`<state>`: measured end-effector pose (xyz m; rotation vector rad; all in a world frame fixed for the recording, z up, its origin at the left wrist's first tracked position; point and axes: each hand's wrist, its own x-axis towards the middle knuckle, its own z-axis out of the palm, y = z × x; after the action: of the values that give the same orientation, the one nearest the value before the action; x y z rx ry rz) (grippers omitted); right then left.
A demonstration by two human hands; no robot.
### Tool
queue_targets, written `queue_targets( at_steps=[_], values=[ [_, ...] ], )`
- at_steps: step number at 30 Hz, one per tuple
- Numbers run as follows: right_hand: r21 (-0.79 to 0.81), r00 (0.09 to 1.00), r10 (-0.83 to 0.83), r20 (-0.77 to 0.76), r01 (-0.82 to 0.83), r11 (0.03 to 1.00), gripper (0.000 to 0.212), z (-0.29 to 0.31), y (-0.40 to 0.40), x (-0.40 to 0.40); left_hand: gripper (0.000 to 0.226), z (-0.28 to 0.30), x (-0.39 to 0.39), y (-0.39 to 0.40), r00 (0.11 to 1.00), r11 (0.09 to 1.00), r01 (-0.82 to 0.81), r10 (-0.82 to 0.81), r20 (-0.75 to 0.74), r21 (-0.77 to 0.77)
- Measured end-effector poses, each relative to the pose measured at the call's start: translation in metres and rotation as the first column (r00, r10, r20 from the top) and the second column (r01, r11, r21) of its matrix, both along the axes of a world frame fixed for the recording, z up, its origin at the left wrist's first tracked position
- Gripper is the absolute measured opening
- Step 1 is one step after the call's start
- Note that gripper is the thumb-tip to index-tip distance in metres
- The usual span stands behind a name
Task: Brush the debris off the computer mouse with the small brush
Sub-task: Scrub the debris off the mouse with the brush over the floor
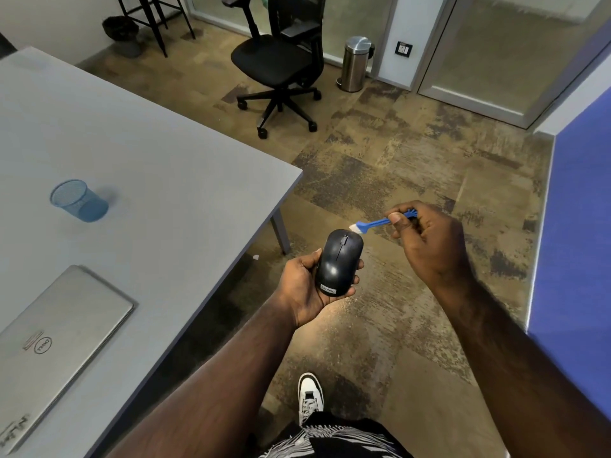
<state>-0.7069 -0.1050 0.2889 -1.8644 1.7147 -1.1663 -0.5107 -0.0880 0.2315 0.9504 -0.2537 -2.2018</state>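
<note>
Counting: one computer mouse (339, 263), one small brush (373, 223)
Left hand (305, 285): cradles mouse
Right hand (426, 241): pinches brush, bristles at mouse's front edge

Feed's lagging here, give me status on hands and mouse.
Left hand holds mouse. Right hand pinches brush, bristles at mouse's front edge. Nothing in the way.

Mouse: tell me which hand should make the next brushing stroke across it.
The right hand. It pinches the blue brush, whose white bristles sit at the front edge of the mouse. The left hand grips the mouse from below, so it likely just steadies it.
</note>
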Motion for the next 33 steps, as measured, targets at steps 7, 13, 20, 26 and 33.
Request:
queue_targets(
  at_steps=[7,13,20,26,33],
  values=[
    [0.010,0.999,0.040,0.015,-0.040,0.999,0.019,0.0000,-0.0001,-0.0043,0.052,-0.0017,-0.0015,0.0002,1.000,1.000,0.008,-0.008,0.010,-0.008],
    [0.021,0.997,0.069,0.019,-0.069,0.997,0.017,-0.0017,0.0014,-0.0030,0.050,-0.0022,-0.0018,-0.0014,0.999,0.999,0.026,-0.026,0.038,-0.022],
    [0.011,0.998,0.066,-0.013,-0.066,0.998,0.012,-0.0014,0.0004,-0.0014,0.050,-0.0060,-0.0026,-0.0005,0.998,0.999,0.035,-0.034,0.051,-0.014],
    [0.020,0.999,0.043,-0.017,-0.042,0.999,0.013,-0.0017,-0.0006,0.0005,0.049,-0.0070,-0.0030,-0.0019,0.998,0.999,0.033,-0.033,0.047,0.007],
    [0.032,0.990,0.140,-0.017,-0.140,0.990,0.011,-0.0014,0.0022,-0.0013,0.048,-0.0086,-0.0089,-0.0019,0.998,1.000,0.012,-0.013,0.058,0.018]
  ],
)
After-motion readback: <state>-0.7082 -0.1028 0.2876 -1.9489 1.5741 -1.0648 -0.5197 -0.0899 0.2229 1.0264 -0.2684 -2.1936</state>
